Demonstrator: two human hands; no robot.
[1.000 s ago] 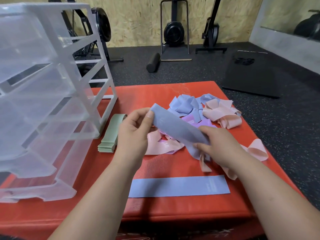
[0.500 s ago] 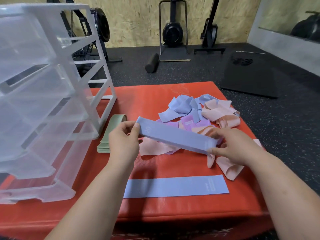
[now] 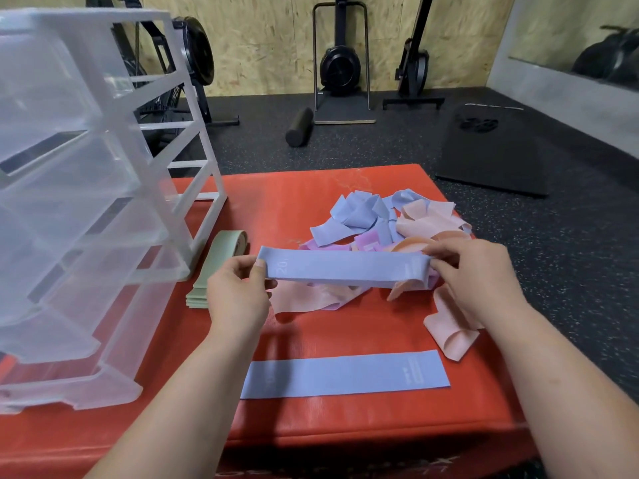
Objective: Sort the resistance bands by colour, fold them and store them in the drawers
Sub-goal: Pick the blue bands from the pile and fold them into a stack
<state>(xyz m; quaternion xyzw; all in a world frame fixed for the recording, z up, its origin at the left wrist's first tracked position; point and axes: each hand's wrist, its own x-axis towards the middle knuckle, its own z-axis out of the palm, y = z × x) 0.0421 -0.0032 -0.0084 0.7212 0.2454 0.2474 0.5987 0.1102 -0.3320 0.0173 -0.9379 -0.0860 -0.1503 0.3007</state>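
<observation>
Head view: blue band (image 3: 345,267) stretched between pinching left hand (image 3: 238,292); right hand (image 3: 473,278).

A red vinyl-padded worktop (image 3: 311,426) stands on a black speckled rubber floor (image 3: 380,146), where a black cylindrical foam roller (image 3: 299,127) lies near a black upright exercise machine (image 3: 340,67) by the chipboard wall (image 3: 269,39), and a dark rectangular floor mat (image 3: 491,160) lies further right.

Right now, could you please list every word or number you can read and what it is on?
"20": near the left end of the held blue band, gripped by left hand and right hand.
Small white print on the flat blue band: too blurred to read.
</observation>
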